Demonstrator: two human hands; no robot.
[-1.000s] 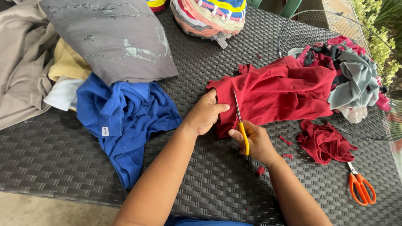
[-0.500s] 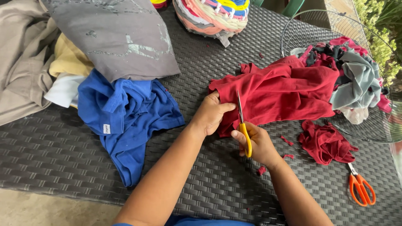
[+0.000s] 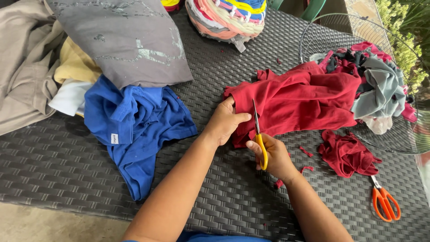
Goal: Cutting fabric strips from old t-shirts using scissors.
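A crumpled red garment (image 3: 304, 101) lies on the dark woven table (image 3: 215, 188). My left hand (image 3: 224, 122) pinches its near left edge, thumb on top of the cloth. My right hand (image 3: 274, 154) grips yellow-handled scissors (image 3: 260, 134), whose blades point away from me into the red cloth right beside my left thumb. A small pile of red cut strips (image 3: 347, 154) sits to the right of my right hand, with a few loose red scraps (image 3: 307, 152) around it.
Orange-handled scissors (image 3: 384, 201) lie at the right front. A wire basket (image 3: 394, 89) holds grey and pink fabric pieces. A blue shirt (image 3: 134, 130), grey, yellow, white and beige clothes lie left. A multicoloured woven bundle (image 3: 228, 18) sits at the back.
The scissors have advanced slightly further into the red cloth, and my left hand has stayed on the edge. The view has shifted a little.
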